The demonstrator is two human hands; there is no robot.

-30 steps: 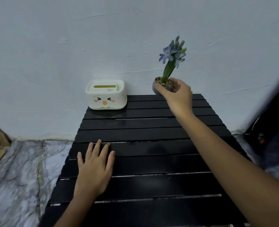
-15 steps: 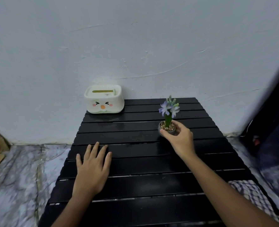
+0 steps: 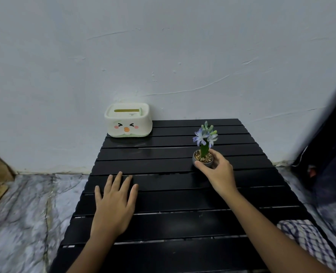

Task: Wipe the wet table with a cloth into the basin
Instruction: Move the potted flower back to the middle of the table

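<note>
A black slatted table (image 3: 173,219) fills the lower middle of the head view, its slats glossy. My left hand (image 3: 114,207) lies flat on it at the left, fingers spread, holding nothing. My right hand (image 3: 219,172) grips a small grey pot with a purple flower (image 3: 203,152), which stands upright on the table right of centre. A blue and white checked cloth (image 3: 309,241) lies at the table's near right edge, partly behind my right forearm. No basin is in view.
A cream tissue box with a cartoon face (image 3: 128,120) stands at the table's far left corner against the white wall (image 3: 163,56). Marbled floor (image 3: 25,213) lies to the left. Dark objects (image 3: 328,154) stand at the right.
My right hand has brought the flower pot from the table's far edge near the wall down to the slats right of centre. My left hand has stayed flat in place.
</note>
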